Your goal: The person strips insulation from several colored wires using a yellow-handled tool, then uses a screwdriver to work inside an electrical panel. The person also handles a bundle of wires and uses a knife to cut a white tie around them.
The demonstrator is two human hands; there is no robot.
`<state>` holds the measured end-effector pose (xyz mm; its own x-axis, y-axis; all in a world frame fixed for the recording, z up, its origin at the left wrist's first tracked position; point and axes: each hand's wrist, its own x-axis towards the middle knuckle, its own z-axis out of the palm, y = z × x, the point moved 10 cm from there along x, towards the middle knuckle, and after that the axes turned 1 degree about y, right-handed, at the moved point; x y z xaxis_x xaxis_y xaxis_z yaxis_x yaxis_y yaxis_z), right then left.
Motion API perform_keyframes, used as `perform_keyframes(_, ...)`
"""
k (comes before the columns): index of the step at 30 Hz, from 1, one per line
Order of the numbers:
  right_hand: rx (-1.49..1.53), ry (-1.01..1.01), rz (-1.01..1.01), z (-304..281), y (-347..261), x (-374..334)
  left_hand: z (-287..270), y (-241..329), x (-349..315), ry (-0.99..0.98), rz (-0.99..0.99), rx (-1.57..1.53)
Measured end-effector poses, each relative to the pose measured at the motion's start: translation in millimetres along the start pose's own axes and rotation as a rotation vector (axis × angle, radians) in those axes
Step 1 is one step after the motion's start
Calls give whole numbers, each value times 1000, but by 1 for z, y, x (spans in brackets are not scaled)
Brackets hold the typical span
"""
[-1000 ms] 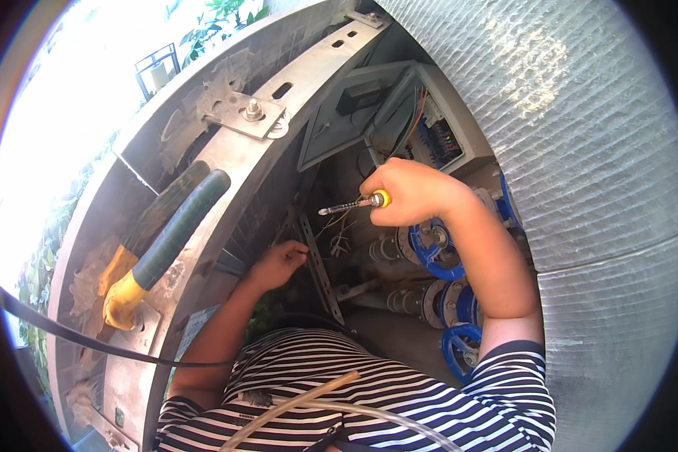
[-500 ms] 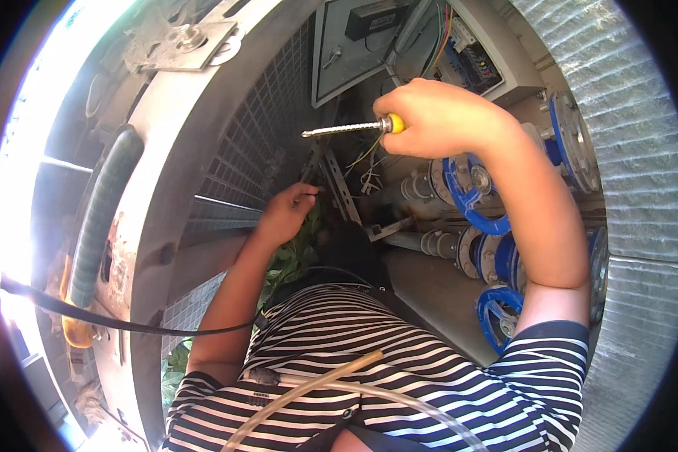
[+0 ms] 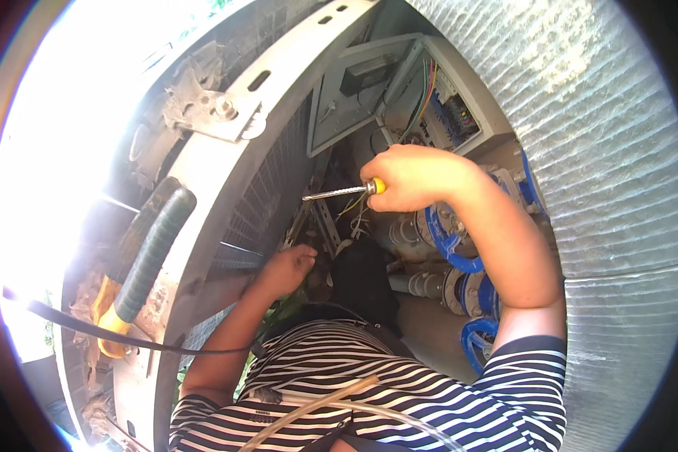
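Note:
My right hand (image 3: 408, 179) is closed around the yellow handle of a screwdriver (image 3: 337, 193), whose bare metal shaft points left in mid-air, its tip touching nothing that I can see. Below and to the left, my left hand (image 3: 291, 269) has its fingers curled in beside a wire-mesh panel (image 3: 267, 177). Whether anything sits in those fingers I cannot make out. Beyond my right hand, a grey electrical box (image 3: 497, 120) stands with its door (image 3: 354, 94) swung open. Coloured wires (image 3: 427, 87) and terminals show inside it.
On the right are blue valve handwheels (image 3: 450, 248) and flanged pipes (image 3: 428, 285), beside a ribbed silvery wall (image 3: 618, 203). A pale metal frame (image 3: 203, 177) runs along the left, with green-handled pliers (image 3: 154, 245) near it. A black cable (image 3: 166, 348) crosses the lower left.
The view has shifted, so the box, frame and both hands sit lower in the picture. My right hand keeps its grip on the screwdriver; my left fingers stay curled.

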<state>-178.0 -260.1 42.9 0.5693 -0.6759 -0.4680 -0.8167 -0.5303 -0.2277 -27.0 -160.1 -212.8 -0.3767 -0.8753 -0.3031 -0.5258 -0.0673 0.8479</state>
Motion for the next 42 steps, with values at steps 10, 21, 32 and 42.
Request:
perform_keyframes(10, 40, -10, 21, -5, 0, 4, -1, -28, -12, 20, -31, -122)
perform_keyframes(21, 69, -43, 45, -8, 8, 7, 8, -10, -21, 8, 100, -94)
perform_keyframes(32, 104, -28, 4, -9, -1, 1, 16, -90, -72, 7, 18, -174)
perform_keyframes(42, 101, 3, -41, -10, -2, 2, 32, -175, -101, 2, -25, -51)
